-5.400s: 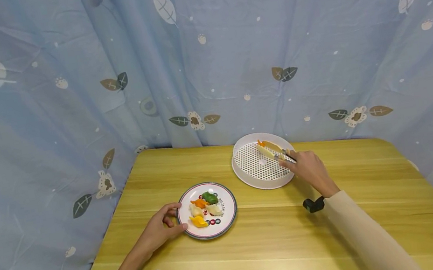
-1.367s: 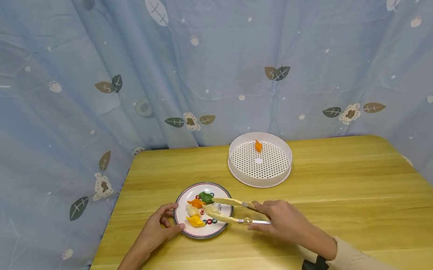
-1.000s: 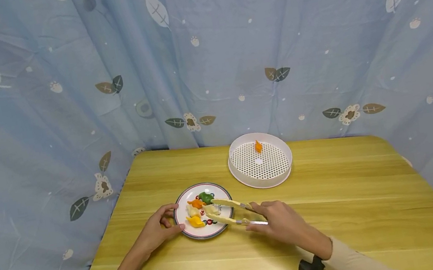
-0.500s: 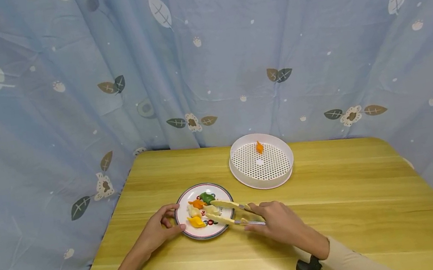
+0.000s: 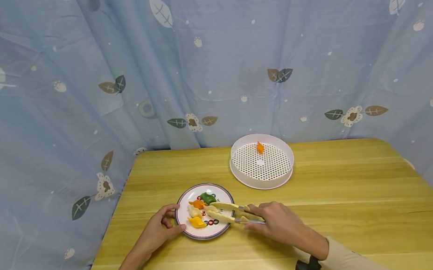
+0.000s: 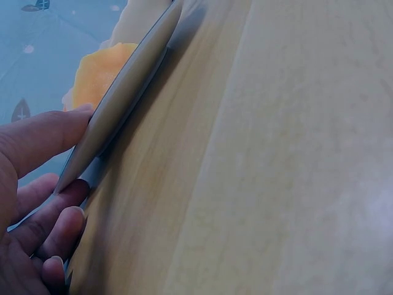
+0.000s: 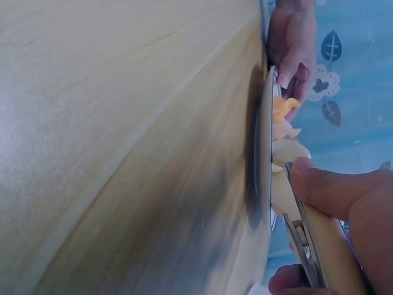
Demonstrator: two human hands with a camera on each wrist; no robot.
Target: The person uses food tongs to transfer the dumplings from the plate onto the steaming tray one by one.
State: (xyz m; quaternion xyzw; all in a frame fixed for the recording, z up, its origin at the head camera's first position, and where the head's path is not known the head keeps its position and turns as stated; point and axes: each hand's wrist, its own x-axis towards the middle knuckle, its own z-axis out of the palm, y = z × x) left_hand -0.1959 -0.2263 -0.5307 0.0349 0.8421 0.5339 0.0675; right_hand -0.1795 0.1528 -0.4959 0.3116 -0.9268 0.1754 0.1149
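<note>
A round white plate [image 5: 221, 194] with a dark rim holds several dumplings: a green dumpling [image 5: 207, 197], an orange dumpling [image 5: 198, 204], a yellow dumpling [image 5: 197, 222] and white ones. My left hand [image 5: 158, 229] grips the plate's left edge, thumb on the rim and fingers beneath, as the left wrist view shows [image 6: 43, 196]. In my right hand [image 5: 280, 225] are tongs [image 5: 224, 218] with cream tips and metal arms. The tips reach over the plate's right side, either side of a white dumpling [image 5: 210, 209]; whether they squeeze it I cannot tell.
A white perforated steamer tray [image 5: 264, 183] stands at the table's back, right of the plate. One orange dumpling [image 5: 260, 148] lies inside it near the far wall. Behind the wooden table [image 5: 339, 210] hangs a blue patterned curtain [image 5: 220, 49].
My right hand has brought the tongs from the steamer tray to the plate, leaving an orange dumpling in the tray. Lately the tips have drawn closer around a white dumpling. My left hand stays put.
</note>
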